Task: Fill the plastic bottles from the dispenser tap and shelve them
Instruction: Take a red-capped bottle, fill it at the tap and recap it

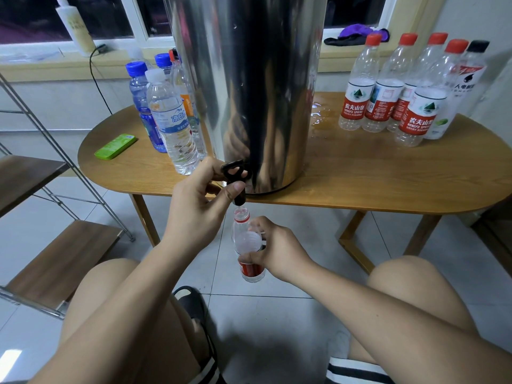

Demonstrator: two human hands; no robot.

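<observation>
**While the Tap Is Held, a Bottle Waits Under It**

Because the spout hangs over the edge of the wooden table point(360, 187), the person sits low in front of it and holds the red-label bottle point(251, 270) below the table top, not on it. The left hand point(198, 209) grips the black tap point(235, 173) at the foot of the steel dispenser point(263, 79): the fingers curl behind the lever and the thumb presses on the spout, probably to work the valve. The right hand point(277, 252) is closed around the middle of the bottle and holds it upright, with the open neck directly under the spout and very near to it, so that water should fall inside and not on the floor. Whether water runs now is hard to tell.

The bottle is therefore between both hands, just below the left one. Capped red-capped bottles point(388, 87) stand on the right side of the table and look empty; fuller bottles with blue and white caps point(171, 120) stand on the left side. A metal-frame shelf point(55, 261) stands on the left, near them.
</observation>
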